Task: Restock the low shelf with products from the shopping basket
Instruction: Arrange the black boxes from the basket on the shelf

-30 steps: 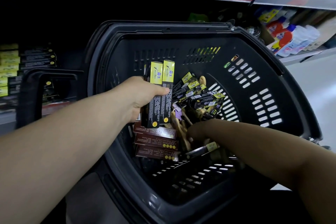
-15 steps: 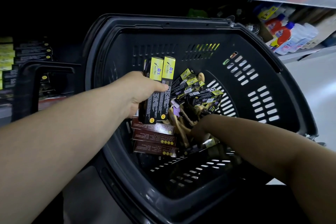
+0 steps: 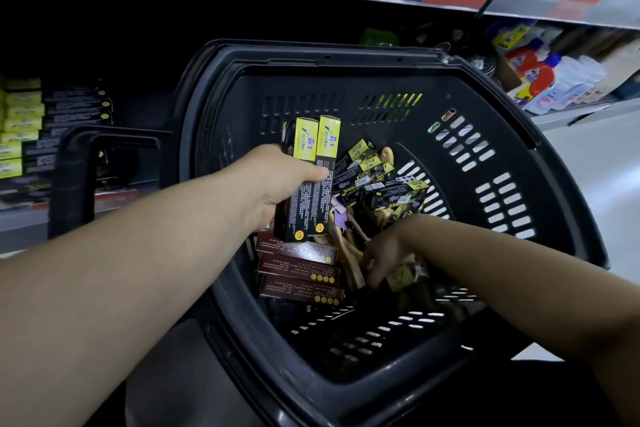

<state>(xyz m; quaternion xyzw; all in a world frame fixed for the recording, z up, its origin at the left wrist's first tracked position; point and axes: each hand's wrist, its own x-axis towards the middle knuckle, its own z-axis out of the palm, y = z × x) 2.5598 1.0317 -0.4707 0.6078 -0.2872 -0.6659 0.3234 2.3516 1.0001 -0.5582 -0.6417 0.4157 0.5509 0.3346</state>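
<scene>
The slim black cardboard boxes with yellow tops [image 3: 309, 180] stand in a small bundle, at least two side by side, above the inside of the dark grey plastic shopping basket [image 3: 311, 55]. Their long axes are near upright, yellow ends up. My left hand [image 3: 277, 180] grips the bundle at mid-length, with the thumb across the front faces and the fingers hidden behind.

My right hand [image 3: 382, 253] reaches down among the loose stock on the basket floor, over a small blurred box. I cannot tell whether it has closed on anything.

More black-and-yellow boxes [image 3: 391, 191] lie tumbled near the far wall. Three maroon cartons [image 3: 298, 274] lie stacked flat just below the bundle.

Key relation: matching black and yellow boxes lie flat in stacks on the low shelf [image 3: 24, 128], to the left of the grip and beyond the basket's upright handle [image 3: 74, 180]. I judge that the left hand is the nearer one. Placing should need the bundle turned from upright to horizontal and carried clear of that handle.
</scene>
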